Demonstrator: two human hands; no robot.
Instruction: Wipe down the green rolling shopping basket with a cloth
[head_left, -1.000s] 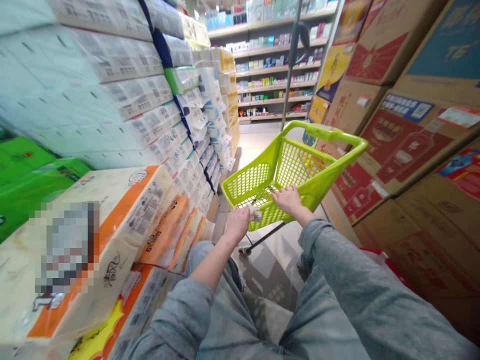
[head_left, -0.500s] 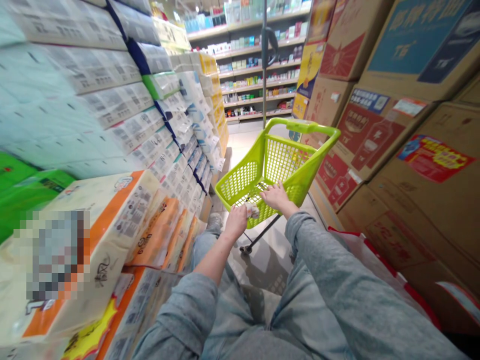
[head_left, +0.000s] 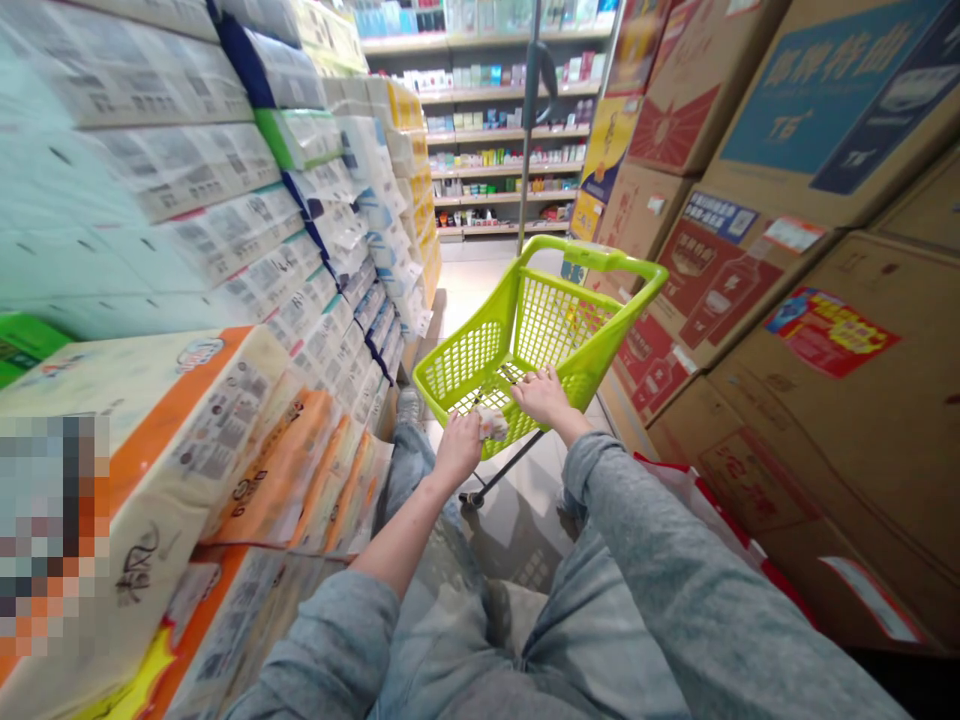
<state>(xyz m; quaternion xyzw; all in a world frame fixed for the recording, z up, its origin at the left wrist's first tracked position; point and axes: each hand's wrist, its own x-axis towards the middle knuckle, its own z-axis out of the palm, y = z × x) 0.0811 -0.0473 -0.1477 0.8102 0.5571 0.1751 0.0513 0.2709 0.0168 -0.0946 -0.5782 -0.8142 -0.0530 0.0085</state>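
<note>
A lime-green shopping cart with a mesh basket stands in front of me in the aisle. My left hand is closed on a small white and orange packet at the basket's near edge. Over the same edge, further right, my right hand has its fingers spread, with nothing seen in it. Whether its fingertips touch the rim cannot be made out. One wheel of the cart shows below my left hand.
Stacked tissue packs line the left side, with orange-striped packs nearest. Cardboard cartons rise on the right. A grey pole stands beyond the cart, before product shelves. A red-edged bag lies low right.
The cart and both hands sit slightly further left in view, and the left tissue packs have shifted left too. The packet is still in my left hand.
</note>
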